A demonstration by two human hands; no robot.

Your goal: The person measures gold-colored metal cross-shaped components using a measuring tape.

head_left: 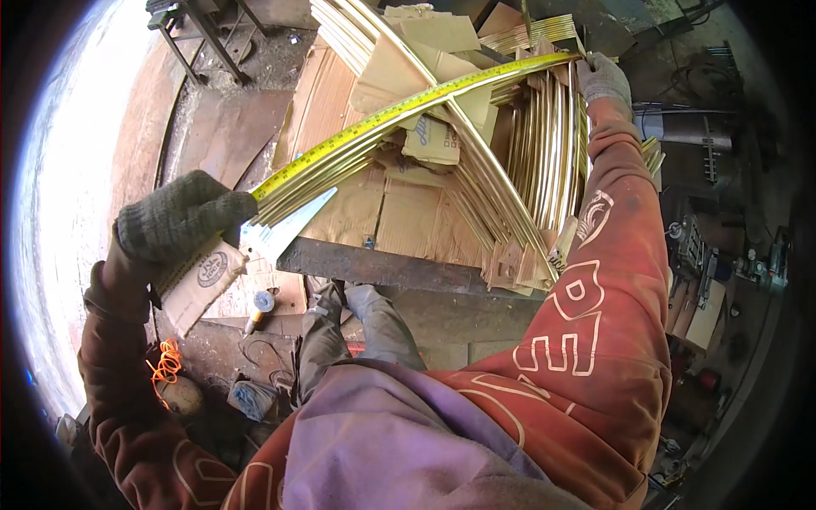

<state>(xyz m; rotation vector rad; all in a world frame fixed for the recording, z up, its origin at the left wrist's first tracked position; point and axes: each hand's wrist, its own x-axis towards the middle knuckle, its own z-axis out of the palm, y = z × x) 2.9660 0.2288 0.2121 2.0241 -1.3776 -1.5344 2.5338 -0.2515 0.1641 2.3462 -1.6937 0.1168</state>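
A yellow tape measure (408,104) is stretched along a bundle of shiny gold-coloured metal strips (327,170), running from lower left to upper right. My left hand (183,215), in a grey knitted glove, is closed at the tape's near-left end; the tape goes in under its fingers. At the far right my right hand (605,81), gloved the same way, is closed around the tape's other end by the strip tips. Its fingers are partly hidden. Beneath the tape, another bundle of gold strips (484,161) crosses diagonally.
Cardboard sheets (416,212) cover a dark-edged bench (382,265). More long metal strips (544,127) lie at its right. On the floor are a power tool (259,308), an orange coiled cord (167,364) and cardboard pieces. A metal stand (208,38) is at the far left.
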